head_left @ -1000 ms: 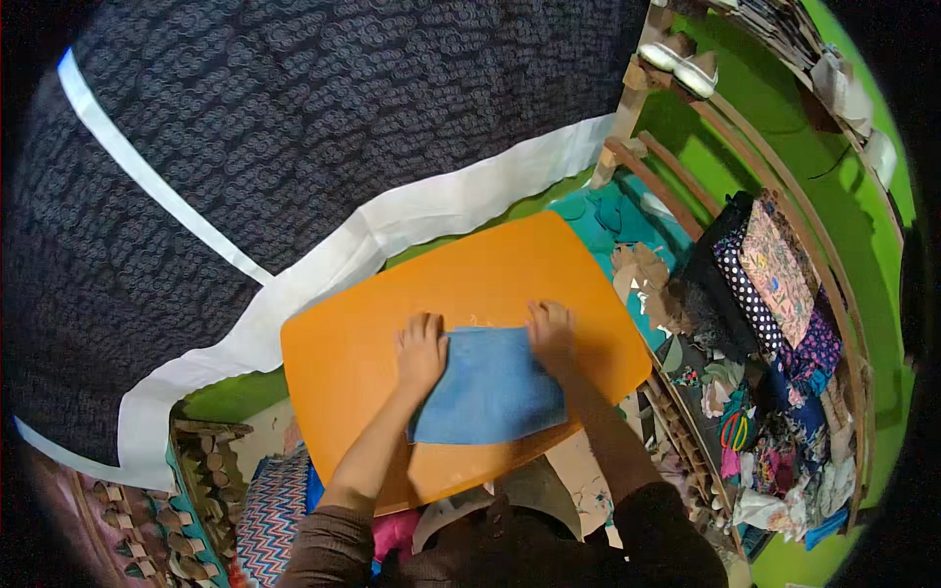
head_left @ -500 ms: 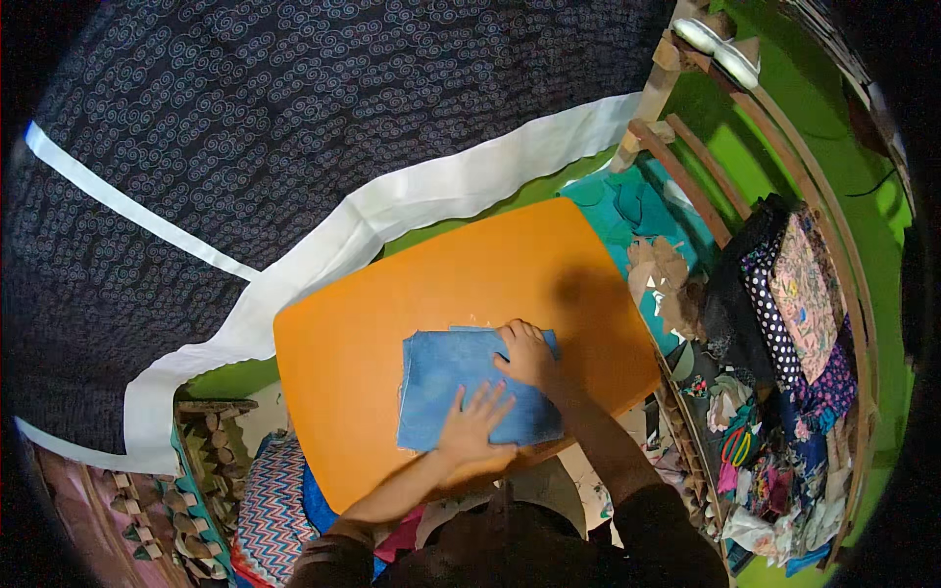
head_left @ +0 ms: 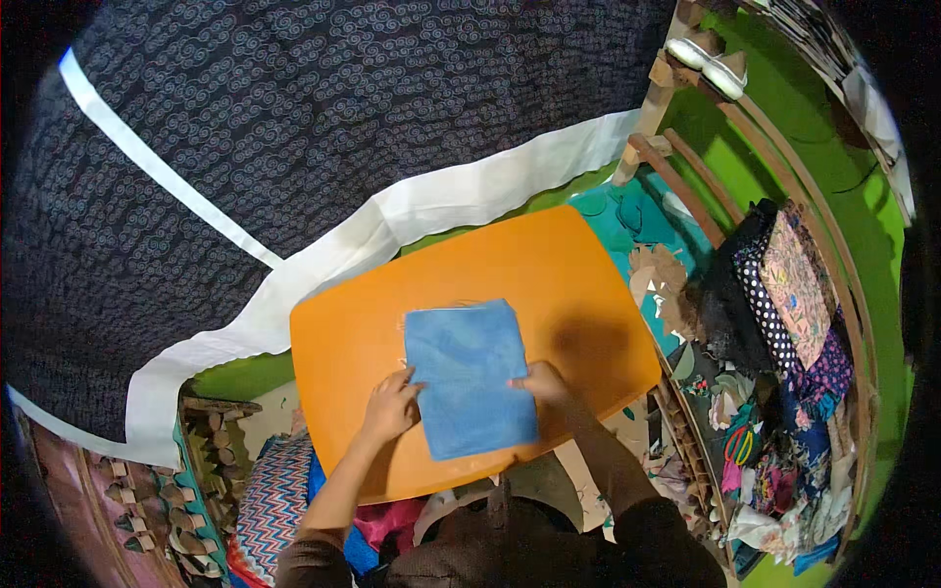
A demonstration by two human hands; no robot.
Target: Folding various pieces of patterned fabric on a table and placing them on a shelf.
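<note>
A rectangular piece of blue denim cloth (head_left: 469, 377), frayed along its top edge, is spread over the orange table (head_left: 353, 328). My left hand (head_left: 392, 404) grips its left edge about halfway down, fingers bent around the border. On the opposite side my right hand (head_left: 547, 384) pinches the right edge, with the thumb lying on top of the cloth. Whether it is one layer or several cannot be made out.
Dark patterned fabric with a white border (head_left: 441, 201) hangs beyond the table. At the right, a wooden rack (head_left: 823, 211) holds folded fabrics, scraps and scissors (head_left: 739, 446); white shoes (head_left: 708, 67) rest on its top. A zigzag-patterned cushion (head_left: 279, 510) lies at lower left.
The denim has turned from lying wide to standing taller than wide. Both hands went from lying flat on it to gripping its side edges, the left moving further left.
</note>
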